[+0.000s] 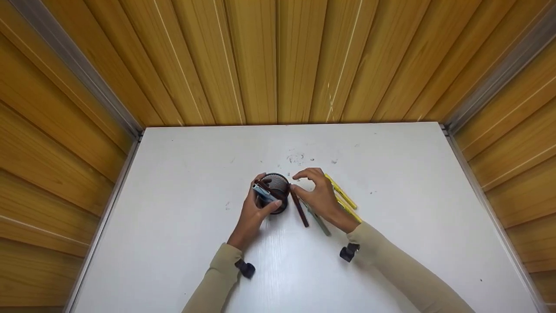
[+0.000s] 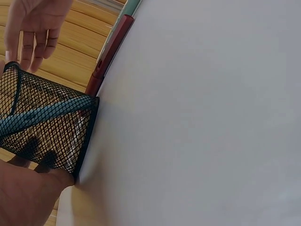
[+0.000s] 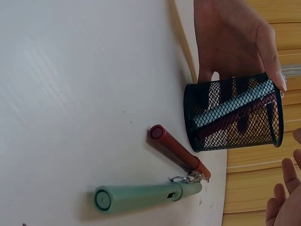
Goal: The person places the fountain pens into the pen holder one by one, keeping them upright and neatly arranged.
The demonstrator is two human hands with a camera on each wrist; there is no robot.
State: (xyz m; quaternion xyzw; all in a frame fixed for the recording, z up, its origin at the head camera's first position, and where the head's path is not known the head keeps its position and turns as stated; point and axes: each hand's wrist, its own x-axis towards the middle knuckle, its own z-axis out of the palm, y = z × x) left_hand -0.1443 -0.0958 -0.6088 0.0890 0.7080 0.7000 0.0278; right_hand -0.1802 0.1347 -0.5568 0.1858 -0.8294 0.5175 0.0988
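A black mesh pen holder [image 1: 280, 177] is gripped by my left hand [image 1: 252, 215], its fingers and thumb round the wall. Inside lean a light blue pen [image 3: 223, 108] and a dark red pen [image 3: 235, 114], seen through the mesh in the right wrist view. To the right of the holder, my right hand [image 1: 319, 198] hovers near the rim with thumb and forefinger apart and nothing between them. Below that hand a dark red pen [image 1: 299, 211] and a green pen [image 1: 320, 222] lie on the table; small metal rings [image 3: 190, 178] show at their far ends.
Yellow pens [image 1: 345, 195] lie on the white table [image 1: 186, 195] just right of my right hand, partly covered by it. Wood-patterned panels [image 1: 278, 65] rise behind the table and on both sides. Dark scuff marks [image 1: 296, 157] spot the tabletop beyond the holder.
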